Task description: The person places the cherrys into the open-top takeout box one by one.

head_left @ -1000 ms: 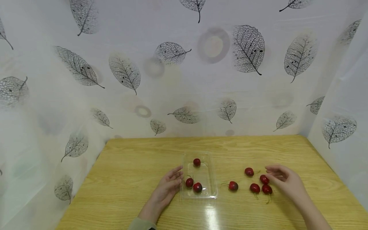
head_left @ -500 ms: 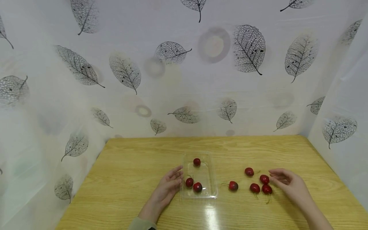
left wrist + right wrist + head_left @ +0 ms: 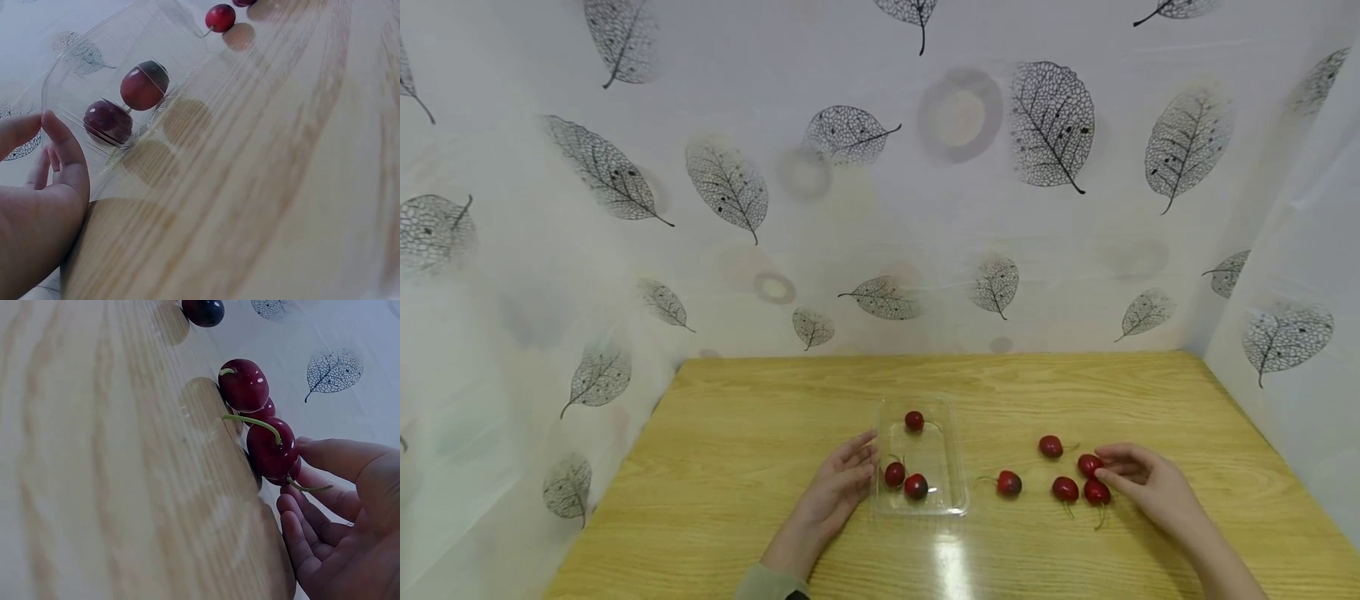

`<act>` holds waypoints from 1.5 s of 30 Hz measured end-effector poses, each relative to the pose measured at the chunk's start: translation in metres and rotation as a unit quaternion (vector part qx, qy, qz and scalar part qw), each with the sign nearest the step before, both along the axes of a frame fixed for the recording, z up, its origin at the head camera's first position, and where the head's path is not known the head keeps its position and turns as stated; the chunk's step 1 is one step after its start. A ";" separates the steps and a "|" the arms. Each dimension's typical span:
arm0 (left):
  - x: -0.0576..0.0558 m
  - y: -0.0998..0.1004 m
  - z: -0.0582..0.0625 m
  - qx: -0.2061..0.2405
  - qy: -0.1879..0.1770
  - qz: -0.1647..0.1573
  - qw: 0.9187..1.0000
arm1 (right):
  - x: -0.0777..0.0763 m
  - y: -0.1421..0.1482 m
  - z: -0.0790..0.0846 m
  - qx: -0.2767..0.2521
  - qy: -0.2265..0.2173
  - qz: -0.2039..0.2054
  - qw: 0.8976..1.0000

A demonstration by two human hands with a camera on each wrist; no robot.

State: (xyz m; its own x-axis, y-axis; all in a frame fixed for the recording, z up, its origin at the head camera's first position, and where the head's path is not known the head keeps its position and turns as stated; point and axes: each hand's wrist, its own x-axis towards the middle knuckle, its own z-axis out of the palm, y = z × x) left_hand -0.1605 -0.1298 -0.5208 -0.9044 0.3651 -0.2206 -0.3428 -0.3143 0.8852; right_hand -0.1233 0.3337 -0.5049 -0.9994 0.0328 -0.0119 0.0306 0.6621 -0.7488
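Note:
My left hand (image 3: 835,492) rests alongside a clear plastic tray (image 3: 957,467), its fingers loosely extended at the left wall. Inside the tray lie three dark red cherries, one at the back (image 3: 913,421) and two near the front. On the table to the right, my right hand (image 3: 1150,482) has thumb and fingertips around the right side of a cherry (image 3: 1090,466). In the right wrist view, another stemmed cherry (image 3: 272,449) partly hides the held one. Several cherries lie close together here.
A lone cherry (image 3: 1009,483) lies between the tray and the group, its stem pointing left. Another cherry (image 3: 1050,447) sits farther back. The wooden table (image 3: 760,417) is bounded by a leaf-printed curtain (image 3: 925,208) behind and at both sides.
My right hand first drew back slightly to the right, then came in again, its fingertips now at the cherry. The left hand, tray and cherries stay in place.

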 end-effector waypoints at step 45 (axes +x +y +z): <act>0.001 -0.001 -0.001 0.011 0.002 -0.003 1.000 | -0.007 -0.003 0.009 0.013 -0.005 -0.002 1.000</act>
State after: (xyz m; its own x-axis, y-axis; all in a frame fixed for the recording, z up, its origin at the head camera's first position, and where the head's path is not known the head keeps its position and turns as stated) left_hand -0.1596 -0.1310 -0.5214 -0.9029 0.3755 -0.2091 -0.3418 -0.3324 0.8790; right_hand -0.1301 0.3311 -0.4955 -0.9991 0.0368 -0.0206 0.0401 0.6814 -0.7308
